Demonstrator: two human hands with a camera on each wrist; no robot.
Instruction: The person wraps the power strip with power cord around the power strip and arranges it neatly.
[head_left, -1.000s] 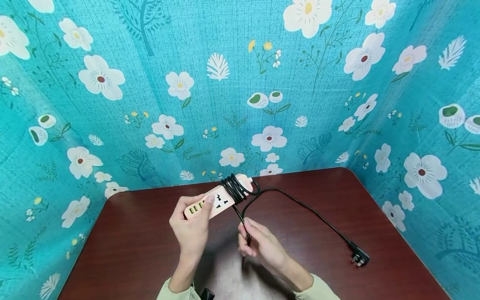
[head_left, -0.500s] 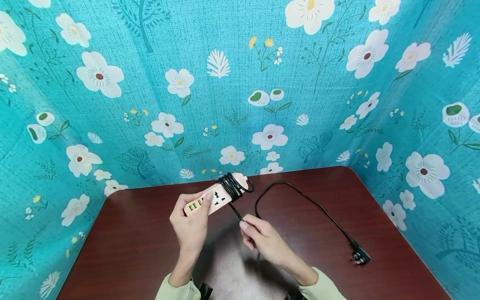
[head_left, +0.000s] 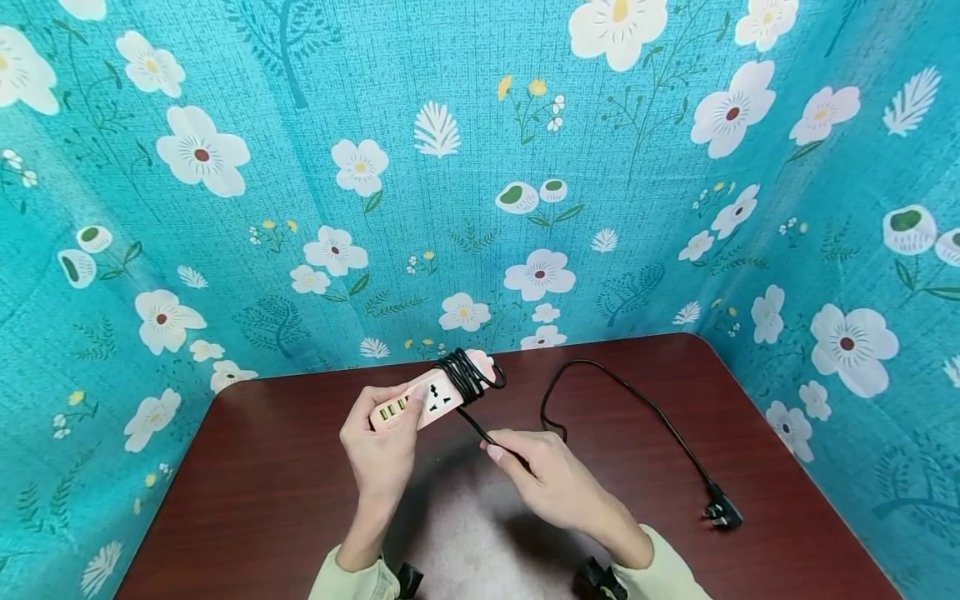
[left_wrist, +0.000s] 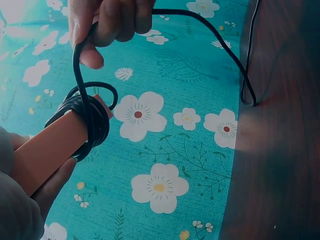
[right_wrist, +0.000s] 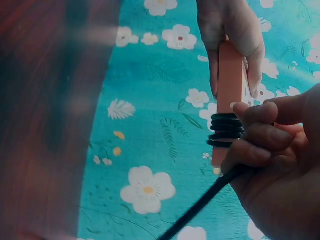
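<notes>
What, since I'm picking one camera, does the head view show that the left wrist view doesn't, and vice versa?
Only the head view: the plug, plus the socket and USB ports on the power strip.
Only the left wrist view: a broad plain face of the strip.
Both: left grip holding the strip, right grip holding the cable, coils round the strip, flowered cloth.

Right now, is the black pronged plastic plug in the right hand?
No, the plug lies on the dark red table, apart from the right hand, which holds the thin black cable.
</notes>
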